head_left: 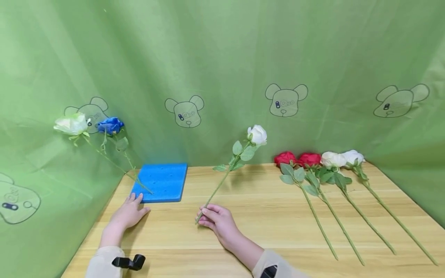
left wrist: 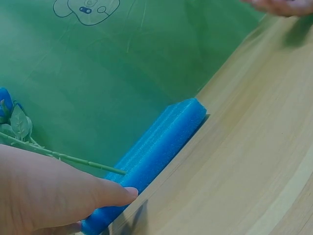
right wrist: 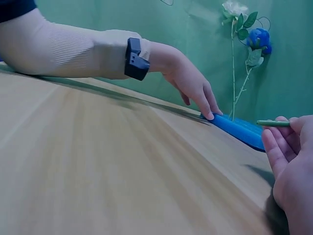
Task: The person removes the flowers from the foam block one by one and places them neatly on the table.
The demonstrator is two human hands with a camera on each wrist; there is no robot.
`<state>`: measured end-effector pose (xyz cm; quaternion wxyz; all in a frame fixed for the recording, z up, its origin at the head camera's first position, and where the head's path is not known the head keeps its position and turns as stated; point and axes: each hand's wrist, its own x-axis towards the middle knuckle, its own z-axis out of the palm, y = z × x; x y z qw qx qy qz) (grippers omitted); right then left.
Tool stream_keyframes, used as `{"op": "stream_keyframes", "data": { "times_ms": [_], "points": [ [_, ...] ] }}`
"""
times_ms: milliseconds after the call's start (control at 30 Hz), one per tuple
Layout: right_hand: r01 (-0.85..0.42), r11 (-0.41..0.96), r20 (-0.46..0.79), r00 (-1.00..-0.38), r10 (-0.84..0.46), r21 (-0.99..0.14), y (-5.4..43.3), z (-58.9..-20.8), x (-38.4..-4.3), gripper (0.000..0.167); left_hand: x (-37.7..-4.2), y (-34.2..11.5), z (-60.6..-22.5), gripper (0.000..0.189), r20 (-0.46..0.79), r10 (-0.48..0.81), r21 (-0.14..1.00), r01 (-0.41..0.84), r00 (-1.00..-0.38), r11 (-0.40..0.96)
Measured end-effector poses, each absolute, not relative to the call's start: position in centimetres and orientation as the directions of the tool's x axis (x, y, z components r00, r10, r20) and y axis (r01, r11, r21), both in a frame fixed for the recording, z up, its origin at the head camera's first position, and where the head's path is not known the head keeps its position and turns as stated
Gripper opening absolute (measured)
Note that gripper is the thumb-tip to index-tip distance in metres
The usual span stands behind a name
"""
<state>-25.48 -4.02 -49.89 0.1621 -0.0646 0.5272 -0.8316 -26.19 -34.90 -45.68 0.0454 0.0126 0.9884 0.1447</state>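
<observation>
Near the bottom of its stem, a white rose (head_left: 257, 135) with green leaves is pinched between the thumb and fingers of my right hand (head_left: 222, 224). The flower tilts up to the right, and the lower stem end (right wrist: 274, 123) juts just past the fingertips in the right wrist view. My left hand (head_left: 126, 213) rests its fingers on the near left corner of a blue foam board (head_left: 170, 181); its thumb (left wrist: 120, 192) touches the front side. A greenish-white rose (head_left: 72, 124) and a blue rose (head_left: 110, 126) stand in the board, leaning left.
On the right of the wooden table (head_left: 250, 239) lie two red roses (head_left: 309, 159) and two white roses (head_left: 352, 157), blooms at the back edge, stems toward the front. A green curtain (head_left: 222, 58) with bear drawings hangs behind and at the sides.
</observation>
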Motion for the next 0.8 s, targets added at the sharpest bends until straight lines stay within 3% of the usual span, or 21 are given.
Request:
{"op": "stream_keyframes", "data": {
  "times_ms": [367, 800],
  "points": [
    [0.283, -0.317, -0.116, -0.882, -0.456, -0.905, 1.8, -49.3, -23.1, 0.041, -26.4, -34.8, -45.7, 0.071, -0.087, 0.035, 0.290, 0.008, -0.996, 0.957],
    [0.408, -0.316, -0.149, -0.782, -0.605, -0.856, 7.6, -49.1, -20.6, 0.028, -26.1, -34.7, -45.6, 0.071, -0.100, 0.038, 0.296, 0.007, -0.994, 0.955]
  ]
}}
